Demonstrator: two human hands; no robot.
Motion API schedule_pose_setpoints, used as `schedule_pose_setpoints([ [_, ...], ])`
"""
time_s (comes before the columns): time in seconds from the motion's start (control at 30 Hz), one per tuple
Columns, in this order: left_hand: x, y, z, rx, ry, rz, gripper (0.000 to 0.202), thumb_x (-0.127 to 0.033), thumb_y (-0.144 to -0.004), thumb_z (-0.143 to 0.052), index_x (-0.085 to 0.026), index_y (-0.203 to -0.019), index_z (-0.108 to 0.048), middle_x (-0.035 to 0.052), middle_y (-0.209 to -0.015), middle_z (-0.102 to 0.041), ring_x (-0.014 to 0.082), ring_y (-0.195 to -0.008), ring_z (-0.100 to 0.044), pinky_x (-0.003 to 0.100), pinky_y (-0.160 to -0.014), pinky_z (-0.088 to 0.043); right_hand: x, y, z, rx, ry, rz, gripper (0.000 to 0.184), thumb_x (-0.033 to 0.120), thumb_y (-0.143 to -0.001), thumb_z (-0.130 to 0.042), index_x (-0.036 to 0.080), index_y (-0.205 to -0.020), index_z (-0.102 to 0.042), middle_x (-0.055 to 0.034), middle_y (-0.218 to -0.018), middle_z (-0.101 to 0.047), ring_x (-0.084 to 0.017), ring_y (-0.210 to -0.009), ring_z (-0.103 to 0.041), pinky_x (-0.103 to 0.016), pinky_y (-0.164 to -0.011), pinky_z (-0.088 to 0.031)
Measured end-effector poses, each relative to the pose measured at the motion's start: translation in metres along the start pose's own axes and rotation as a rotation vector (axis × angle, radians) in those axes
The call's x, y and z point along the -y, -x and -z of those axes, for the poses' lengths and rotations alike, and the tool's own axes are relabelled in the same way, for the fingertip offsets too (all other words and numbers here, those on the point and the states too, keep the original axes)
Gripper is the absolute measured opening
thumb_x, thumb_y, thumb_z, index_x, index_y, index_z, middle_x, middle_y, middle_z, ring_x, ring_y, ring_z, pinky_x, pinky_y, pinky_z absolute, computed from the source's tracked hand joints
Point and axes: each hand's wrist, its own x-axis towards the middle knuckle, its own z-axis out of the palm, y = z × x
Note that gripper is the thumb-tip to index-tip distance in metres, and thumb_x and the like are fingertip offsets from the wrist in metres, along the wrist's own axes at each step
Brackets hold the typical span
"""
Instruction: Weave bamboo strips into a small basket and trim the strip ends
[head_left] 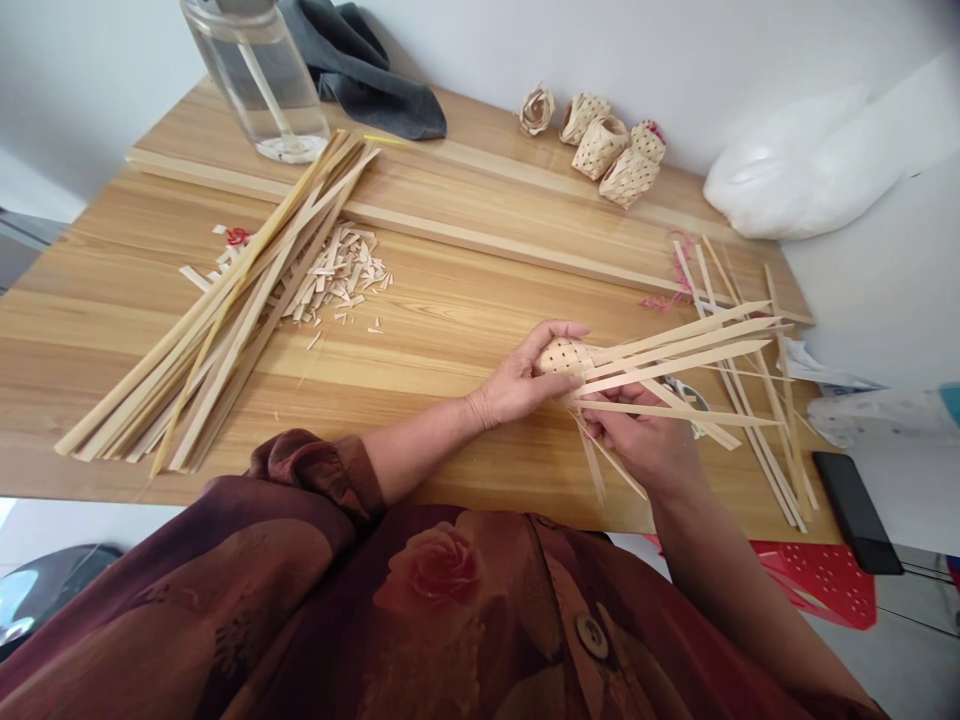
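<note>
A small half-woven basket [561, 357] of pale flat strips is over the table, its rounded woven end facing left. My left hand [517, 380] wraps round that woven end, thumb in front and fingers behind. Long loose strips [690, 350] fan out from it to the right, and a few thin ones hang down below. At the basket's right edge, my right hand [641, 435] is closed, its fingers pinching among the strips. Some of its fingertips are hidden behind the strips. Partly covered behind my right hand lies an object with a pale loop, possibly scissors [688, 395].
A bundle of long strips [247, 310] lies at left over a heap of offcuts [345, 270]. Behind stand a clear water bottle [270, 90], a dark cloth [360, 75] and several small woven baskets [600, 145]. At right are loose strips [757, 430], a phone [855, 510] and a white plastic bag [795, 170].
</note>
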Motion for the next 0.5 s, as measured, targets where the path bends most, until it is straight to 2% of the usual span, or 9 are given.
schedule_pose_setpoints([
  [0.1,-0.002,0.002,-0.003,-0.046,0.024,0.037,0.048,-0.036,-0.082,-0.077,-0.022,-0.121,-0.054,0.0019,-0.096,-0.065,0.0142,-0.083,-0.06,0.03,-0.081,-0.05,0.006,0.002,-0.003,0.021,0.077,-0.015,0.018,0.034,-0.08,-0.068,0.022,-0.068,-0.063,0.0,-0.061,-0.066,-0.016,-0.055,-0.061,-0.032,-0.06,-0.05],
  [0.3,0.0,0.002,-0.005,-0.115,0.008,0.045,0.046,-0.035,-0.077,-0.081,-0.021,-0.112,-0.055,0.0008,-0.095,-0.064,0.0118,-0.08,-0.058,0.026,-0.077,-0.048,0.027,0.008,-0.008,-0.033,0.232,-0.002,0.023,0.035,-0.086,-0.066,0.023,-0.066,-0.062,0.0004,-0.056,-0.065,-0.017,-0.055,-0.063,-0.031,-0.059,-0.051],
  [0.5,0.001,-0.002,-0.005,-0.15,0.065,0.043,0.048,-0.035,-0.075,-0.081,-0.022,-0.112,-0.053,-0.0019,-0.089,-0.061,0.0098,-0.074,-0.054,0.023,-0.071,-0.046,0.012,0.006,0.002,0.012,0.028,-0.078,0.021,0.042,-0.082,-0.075,0.021,-0.079,-0.071,-0.0021,-0.067,-0.072,-0.017,-0.055,-0.066,-0.029,-0.054,-0.053],
])
